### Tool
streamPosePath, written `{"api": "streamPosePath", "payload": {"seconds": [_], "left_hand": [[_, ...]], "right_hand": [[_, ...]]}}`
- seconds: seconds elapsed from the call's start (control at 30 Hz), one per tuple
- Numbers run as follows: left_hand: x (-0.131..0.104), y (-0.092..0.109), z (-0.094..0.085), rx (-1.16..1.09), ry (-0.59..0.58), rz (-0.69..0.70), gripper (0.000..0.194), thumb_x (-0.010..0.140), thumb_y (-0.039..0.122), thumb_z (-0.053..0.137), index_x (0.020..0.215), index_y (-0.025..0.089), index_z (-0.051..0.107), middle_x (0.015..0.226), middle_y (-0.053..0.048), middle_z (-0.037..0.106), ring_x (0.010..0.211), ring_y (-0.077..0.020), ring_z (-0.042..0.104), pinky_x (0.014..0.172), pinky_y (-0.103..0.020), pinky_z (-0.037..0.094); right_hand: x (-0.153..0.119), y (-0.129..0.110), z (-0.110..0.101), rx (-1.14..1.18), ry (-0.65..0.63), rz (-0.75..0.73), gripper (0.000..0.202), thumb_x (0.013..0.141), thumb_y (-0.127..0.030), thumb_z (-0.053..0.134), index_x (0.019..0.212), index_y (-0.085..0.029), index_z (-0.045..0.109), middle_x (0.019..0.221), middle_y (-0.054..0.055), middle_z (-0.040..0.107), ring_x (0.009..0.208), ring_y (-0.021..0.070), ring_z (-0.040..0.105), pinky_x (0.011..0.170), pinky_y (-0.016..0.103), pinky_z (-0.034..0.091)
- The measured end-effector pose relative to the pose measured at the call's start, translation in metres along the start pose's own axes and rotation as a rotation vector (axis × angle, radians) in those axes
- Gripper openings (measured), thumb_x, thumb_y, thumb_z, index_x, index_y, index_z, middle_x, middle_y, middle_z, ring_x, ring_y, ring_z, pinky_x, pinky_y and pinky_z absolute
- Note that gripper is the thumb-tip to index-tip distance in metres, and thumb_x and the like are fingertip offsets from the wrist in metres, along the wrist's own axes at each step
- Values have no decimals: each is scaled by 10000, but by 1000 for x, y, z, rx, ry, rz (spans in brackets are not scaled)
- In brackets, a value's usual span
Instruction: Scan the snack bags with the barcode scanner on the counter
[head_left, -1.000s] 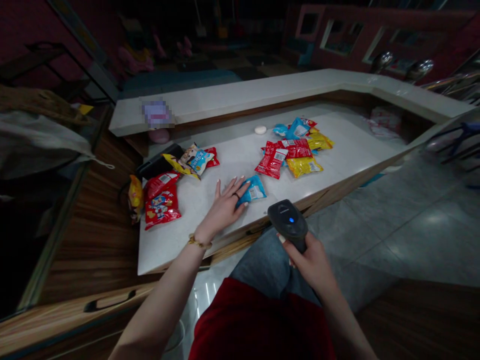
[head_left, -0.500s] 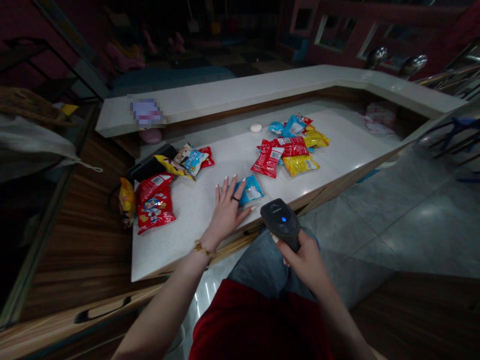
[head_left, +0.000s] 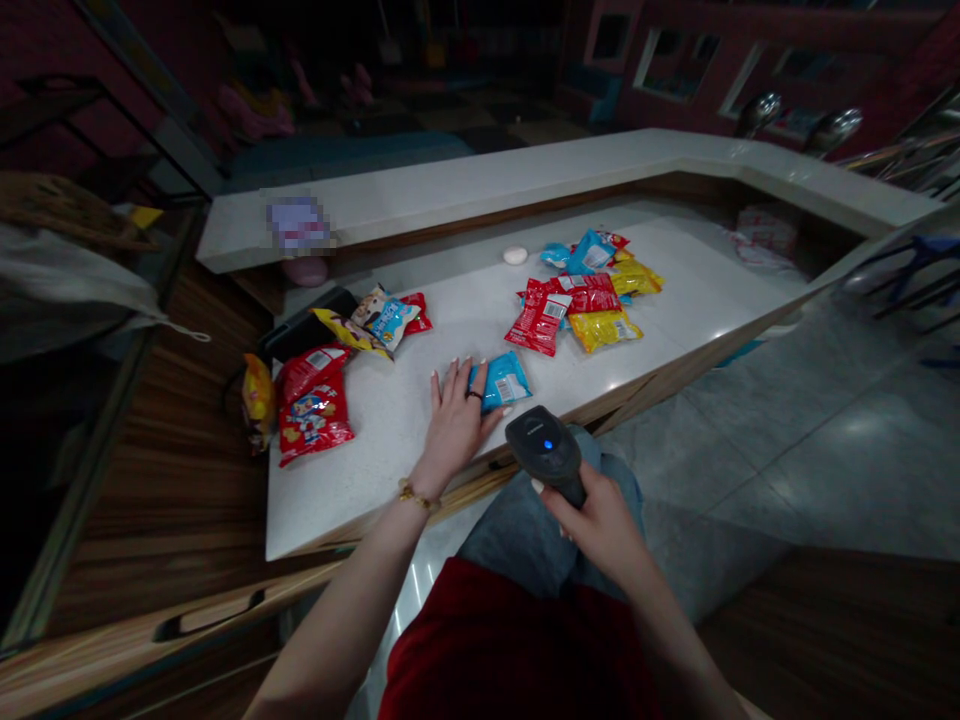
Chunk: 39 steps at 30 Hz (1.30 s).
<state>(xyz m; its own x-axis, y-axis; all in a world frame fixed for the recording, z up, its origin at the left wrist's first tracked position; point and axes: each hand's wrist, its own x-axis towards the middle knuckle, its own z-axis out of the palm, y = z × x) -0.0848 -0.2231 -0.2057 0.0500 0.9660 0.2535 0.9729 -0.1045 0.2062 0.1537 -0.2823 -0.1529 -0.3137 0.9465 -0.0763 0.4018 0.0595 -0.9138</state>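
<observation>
My left hand (head_left: 456, 415) lies on the white counter, fingers spread, touching the left edge of a blue snack packet (head_left: 504, 382) whose barcode label faces up. A black barcode scanner (head_left: 546, 448) with a lit blue light is gripped in my right hand (head_left: 604, 515), its head just below the packet. Beyond them lies a pile of snack bags, among them a red bag (head_left: 538, 318) and a yellow bag (head_left: 604, 328). On the left side are a large red bag (head_left: 313, 415) and a light blue bag (head_left: 390, 318).
A small white oval object (head_left: 515, 256) sits near the back of the counter. The raised ledge (head_left: 480, 192) runs behind. A black device (head_left: 304, 325) stands at the left, partly covered by bags, with an orange bag (head_left: 257, 395) by the left edge.
My right hand has moved the scanner slightly left, closer to my left hand. My left hand stays by the blue packet, and the whole view has shifted slightly.
</observation>
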Motion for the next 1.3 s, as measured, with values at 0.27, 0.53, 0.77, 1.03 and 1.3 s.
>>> {"api": "streamPosePath", "payload": {"seconds": [0.27,0.53,0.77,1.03,1.3], "left_hand": [[-1,-1,1,-34,36,6,730,1090,488,539,1701,119,384,1640,-260,493,1596,-423,401,1363,-700,185],[-1,-1,0,-52,40,0,708,1088,456,552,1704,151,381,1640,-241,499,1618,-421,370,1360,-725,136],[0,0,1,-25,14,-13,737,1072,443,567,1705,114,381,1681,-257,470,1620,-442,366,1352,-731,162],[-1,1,0,-40,47,-28,756,1005,342,633,1693,117,412,1588,-247,557,1546,-413,462,1358,-702,199],[0,0,2,-56,45,-11,722,1065,456,573,1700,167,389,1660,-217,517,1594,-398,410,1363,-703,153]], "right_hand": [[0,-1,-4,1,43,27,260,876,-400,633,1017,-207,735,508,-28,607,597,268,727,536,272,515],[0,1,-3,13,36,31,240,877,-411,647,995,-224,739,533,-5,649,629,293,755,541,290,542],[-1,1,-4,12,33,39,249,886,-433,628,987,-222,710,515,-26,608,577,267,718,527,283,510],[-2,-2,-4,7,31,44,256,882,-439,615,985,-220,701,509,-21,611,605,277,735,515,279,490],[-3,-2,-4,20,56,43,208,862,-422,622,935,-237,681,517,-31,602,524,245,677,503,278,471]]}}
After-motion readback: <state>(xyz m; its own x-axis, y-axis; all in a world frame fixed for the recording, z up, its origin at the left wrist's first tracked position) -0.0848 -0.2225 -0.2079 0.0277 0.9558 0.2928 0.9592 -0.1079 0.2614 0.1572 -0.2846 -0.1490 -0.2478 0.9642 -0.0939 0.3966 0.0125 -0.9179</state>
